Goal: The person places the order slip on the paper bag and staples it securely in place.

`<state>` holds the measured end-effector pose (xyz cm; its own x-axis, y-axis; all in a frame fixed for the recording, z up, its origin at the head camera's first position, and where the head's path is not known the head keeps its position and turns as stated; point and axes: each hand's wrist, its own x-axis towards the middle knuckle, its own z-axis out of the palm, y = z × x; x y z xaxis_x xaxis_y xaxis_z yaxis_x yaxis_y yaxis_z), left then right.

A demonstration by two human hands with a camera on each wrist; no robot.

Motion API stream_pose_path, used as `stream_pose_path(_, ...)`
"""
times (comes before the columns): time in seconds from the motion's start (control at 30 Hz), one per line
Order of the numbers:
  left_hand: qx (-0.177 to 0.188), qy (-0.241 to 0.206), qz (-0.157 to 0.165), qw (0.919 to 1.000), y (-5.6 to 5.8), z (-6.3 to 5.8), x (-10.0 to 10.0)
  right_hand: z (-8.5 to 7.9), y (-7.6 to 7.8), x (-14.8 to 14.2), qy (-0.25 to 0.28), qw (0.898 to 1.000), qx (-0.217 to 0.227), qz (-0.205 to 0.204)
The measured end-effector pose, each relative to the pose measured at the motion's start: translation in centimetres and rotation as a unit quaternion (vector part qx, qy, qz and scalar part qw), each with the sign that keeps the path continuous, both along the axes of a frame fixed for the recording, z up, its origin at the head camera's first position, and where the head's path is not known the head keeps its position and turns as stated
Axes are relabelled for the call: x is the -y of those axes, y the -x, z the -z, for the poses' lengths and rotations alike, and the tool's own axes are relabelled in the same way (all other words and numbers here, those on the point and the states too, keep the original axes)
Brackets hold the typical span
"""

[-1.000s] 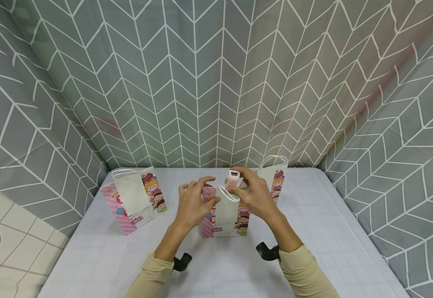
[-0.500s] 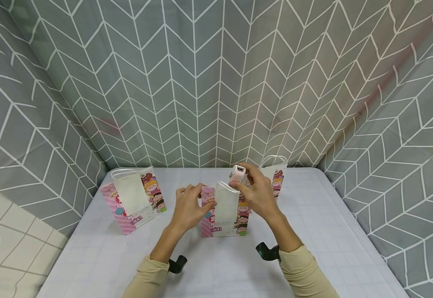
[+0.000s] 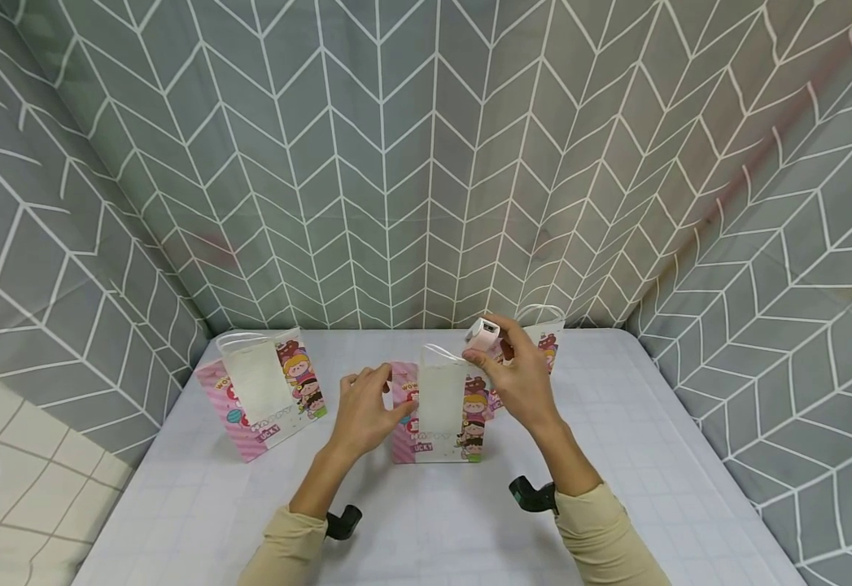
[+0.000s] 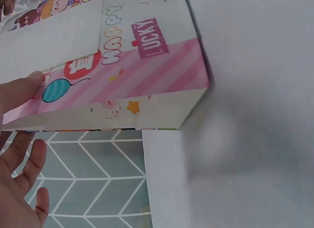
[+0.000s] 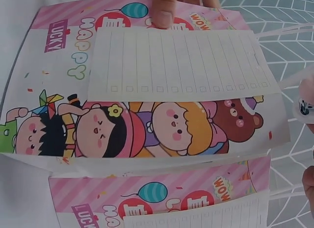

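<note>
A pink-and-white paper gift bag (image 3: 474,415) with cartoon figures stands upright mid-table, a lined paper sheet (image 3: 440,399) on its front. A short staple-like mark shows at the sheet's top end in the right wrist view. My left hand (image 3: 360,411) pinches the bag's left side, thumb on the front and fingertips behind. In my right hand (image 3: 521,378), just off the bag's upper right corner, is a small pink-and-white stapler (image 3: 482,334), held between thumb and fingers. The bag's white handle (image 3: 442,353) rises beside it.
A similar gift bag (image 3: 301,382) with a sheet on it stands at the left. Another such bag (image 3: 548,343) is behind the right hand, partly hidden. A patterned grey curtain (image 3: 411,163) hangs behind the white table (image 3: 616,423).
My right hand has drawn the stapler up and rightward off the bag's top. My left hand has slid left and down the bag's side. The handle, tipped forward before, now stands up.
</note>
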<state>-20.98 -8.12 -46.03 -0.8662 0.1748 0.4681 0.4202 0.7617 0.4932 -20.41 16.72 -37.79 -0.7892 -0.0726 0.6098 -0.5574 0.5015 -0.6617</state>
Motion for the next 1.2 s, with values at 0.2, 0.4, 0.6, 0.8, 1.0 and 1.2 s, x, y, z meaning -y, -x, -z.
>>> stream_pose_path(0.2,0.012,-0.006,-0.008,0.9999,0.2,0.5,0.8,0.1,-0.3,-0.1,0.021,1.000,-0.013,0.014)
stream_pose_path(0.4,0.030,-0.026,-0.014,0.9991,0.4,0.8,1.2,0.3,-0.3,-0.4,0.026,0.999,-0.025,0.017)
stream_pose_path(0.6,0.028,-0.039,-0.022,0.9986,0.4,1.0,1.5,0.9,-0.1,-1.0,0.025,0.999,-0.019,0.023)
stream_pose_path(0.8,0.029,-0.048,-0.035,0.9978,0.5,1.2,1.8,0.3,-0.8,-1.0,0.028,0.999,0.014,0.022)
stream_pose_path(1.0,0.039,-0.062,-0.043,0.9964,0.7,1.6,2.1,-0.9,-2.2,-0.9,0.017,0.999,0.047,-0.003)
stream_pose_path(1.2,0.037,-0.070,-0.045,0.9958,0.8,1.8,2.3,1.9,-0.7,-1.9,0.019,0.993,0.116,-0.031)
